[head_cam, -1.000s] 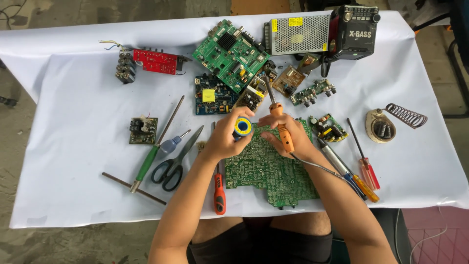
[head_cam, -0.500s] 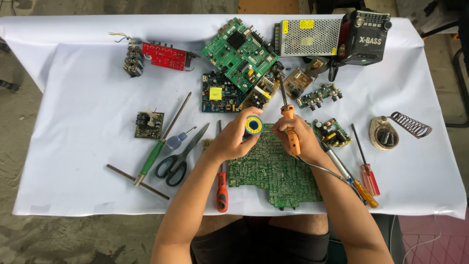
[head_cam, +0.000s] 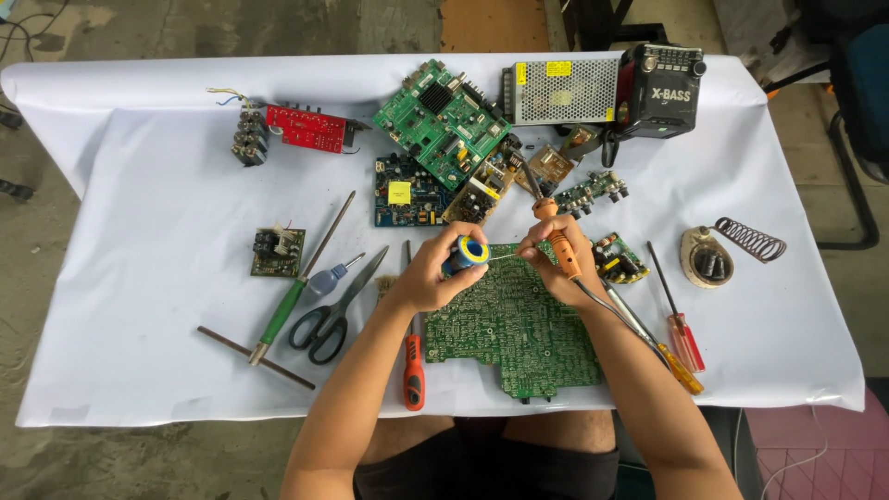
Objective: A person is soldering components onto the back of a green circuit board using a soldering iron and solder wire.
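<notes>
My left hand [head_cam: 433,276] holds a small blue and yellow spool of solder wire [head_cam: 468,253] above a large green circuit board [head_cam: 519,319] lying solder side up at the table's front edge. A thin strand runs from the spool toward my right hand [head_cam: 554,264]. That hand grips an orange-handled soldering iron [head_cam: 556,236], tip pointing up and away, its cable trailing back to the right.
White cloth covers the table [head_cam: 139,185]. Scissors [head_cam: 329,310], a green-handled screwdriver [head_cam: 287,301], an orange screwdriver [head_cam: 412,370] lie left of the board. More circuit boards [head_cam: 444,120], a metal power supply [head_cam: 560,91], a black radio [head_cam: 662,88], an iron stand [head_cam: 713,255] and red screwdrivers [head_cam: 681,329] surround it.
Both hands have stayed together over the green board, holding spool and iron; the view has shifted slightly, so everything sits a little further right and lower.
</notes>
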